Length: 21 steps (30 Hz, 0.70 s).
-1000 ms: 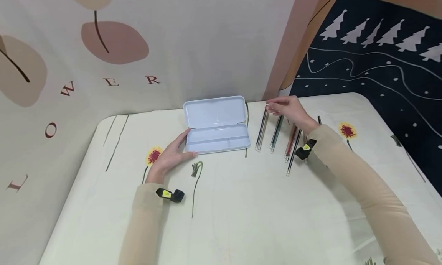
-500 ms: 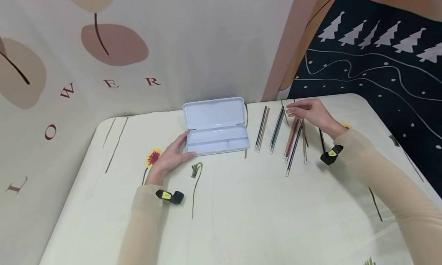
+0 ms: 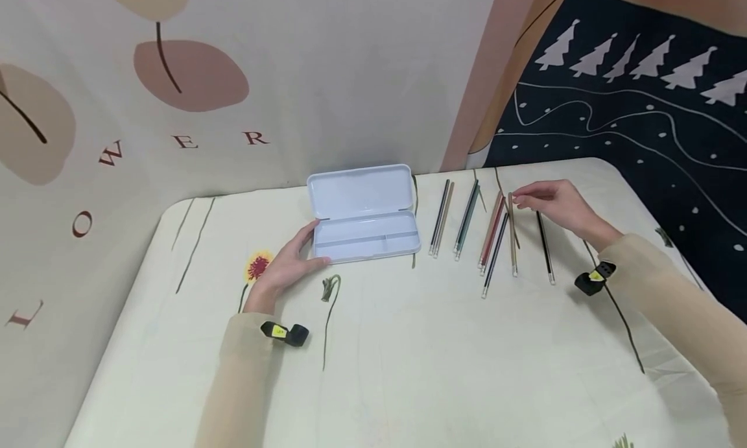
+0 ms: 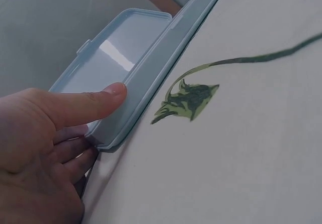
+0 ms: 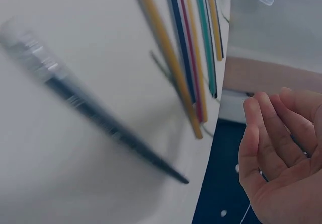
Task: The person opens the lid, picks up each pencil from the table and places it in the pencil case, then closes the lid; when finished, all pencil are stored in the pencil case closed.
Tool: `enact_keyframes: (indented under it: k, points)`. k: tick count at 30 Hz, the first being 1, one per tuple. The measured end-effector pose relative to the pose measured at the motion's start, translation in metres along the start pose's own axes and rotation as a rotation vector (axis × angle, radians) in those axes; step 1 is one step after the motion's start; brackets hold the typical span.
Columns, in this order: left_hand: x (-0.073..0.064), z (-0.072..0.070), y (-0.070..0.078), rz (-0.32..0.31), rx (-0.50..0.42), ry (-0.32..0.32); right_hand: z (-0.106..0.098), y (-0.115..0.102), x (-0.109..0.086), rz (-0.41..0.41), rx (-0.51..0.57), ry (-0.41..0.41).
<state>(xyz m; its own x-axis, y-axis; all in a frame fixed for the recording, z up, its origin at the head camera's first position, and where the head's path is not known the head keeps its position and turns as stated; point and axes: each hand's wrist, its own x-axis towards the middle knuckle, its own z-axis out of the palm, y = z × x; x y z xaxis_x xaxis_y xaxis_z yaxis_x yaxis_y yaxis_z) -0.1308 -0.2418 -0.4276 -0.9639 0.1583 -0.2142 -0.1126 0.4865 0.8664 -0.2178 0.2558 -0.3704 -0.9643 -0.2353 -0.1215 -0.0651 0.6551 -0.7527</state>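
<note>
A pale blue pencil case (image 3: 350,229) lies on the table with its lid raised, its divided tray bare. My left hand (image 3: 284,266) holds its left end. In the left wrist view the thumb (image 4: 108,99) lies on the front wall, with the other fingers round the end. My right hand (image 3: 560,205) hovers over the upper end of a tan pencil (image 3: 513,240), fingers loosely bent; in the right wrist view nothing is between them. To the right lies a lone black pencil (image 3: 545,247). Red pencils (image 3: 490,239) and a dark blue pencil (image 3: 495,257) lie left of the tan one.
Teal pencils (image 3: 467,221) and a dark pencil (image 3: 440,218) beside another tan one lie between the case and the red pencils. White cloth with printed flowers (image 3: 259,266) covers the table. A fabric wall (image 3: 362,78) stands right behind the case.
My right hand has moved rightward from the pencils nearest the case, past the teal and red ones, to the tan pencil, uncovering the black one. My left hand stays on the case.
</note>
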Motion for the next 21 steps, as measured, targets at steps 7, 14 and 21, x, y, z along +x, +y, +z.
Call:
enact_keyframes:
  k: [7,14,21]
  points:
    - [0.0,0.0,0.002,-0.028,0.021,-0.002,-0.007,0.022,-0.015,0.005,0.018,0.048]
    - [-0.001,-0.001,0.003,-0.037,0.023,0.002,-0.011,0.041,-0.029,0.036,-0.001,0.086]
    - [-0.001,0.0,0.002,-0.053,0.042,-0.002,-0.007,0.052,-0.041,0.084,-0.002,0.084]
